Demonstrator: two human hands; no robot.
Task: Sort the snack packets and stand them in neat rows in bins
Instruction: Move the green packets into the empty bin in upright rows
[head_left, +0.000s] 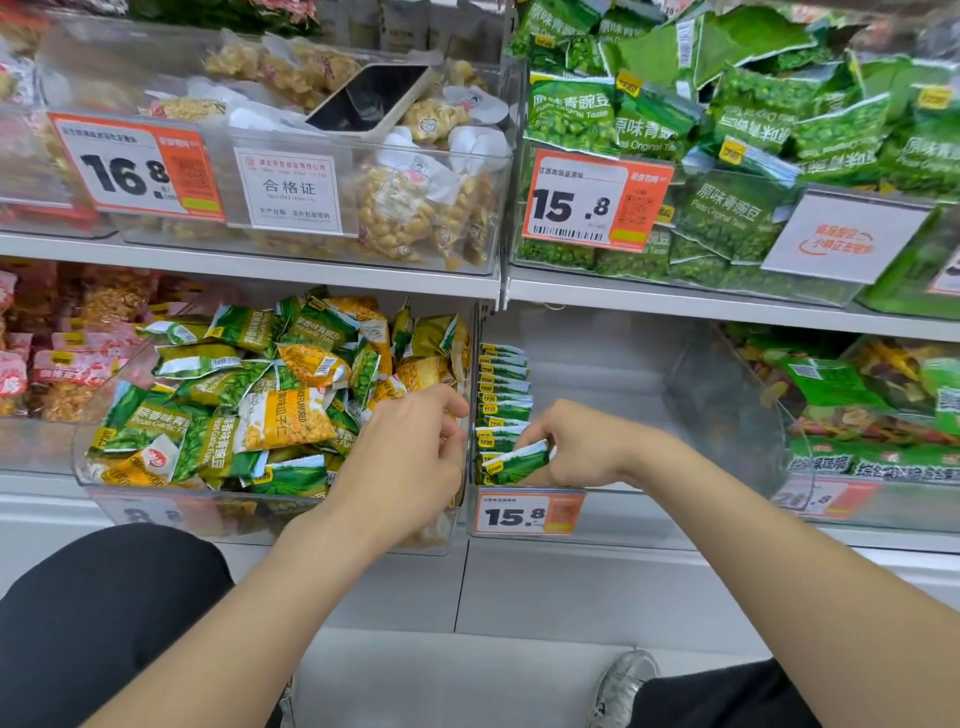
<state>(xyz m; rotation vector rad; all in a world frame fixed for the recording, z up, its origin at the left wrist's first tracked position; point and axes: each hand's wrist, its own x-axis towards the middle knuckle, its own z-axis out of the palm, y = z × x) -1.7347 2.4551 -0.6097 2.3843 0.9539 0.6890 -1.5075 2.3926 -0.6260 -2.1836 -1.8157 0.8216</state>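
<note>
Lower centre: our right hand (576, 447) pinches a green packet (517, 463) at the front of the row (503, 395), left hand (410, 452) curled, hold unclear; shoved in crooked, we judge it may topple the row.

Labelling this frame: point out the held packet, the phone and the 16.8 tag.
held packet (518, 463), head view, green face
phone (370, 97), head view, dark screen
16.8 tag (137, 166), head view, centre

Shop, snack aisle. White metal shelves (249, 262) in tiers carry clear plastic bins (649, 512) heaped with snack packets (727, 213). Orange-and-white price tags are clipped to the bin fronts: tag marked 16.8 (137, 166) at 10 o'clock, tag marked 15.8 (595, 200) at 1 o'clock, both with QR squares. A smaller 15.8 tag (527, 512) sits near centre.
</note>
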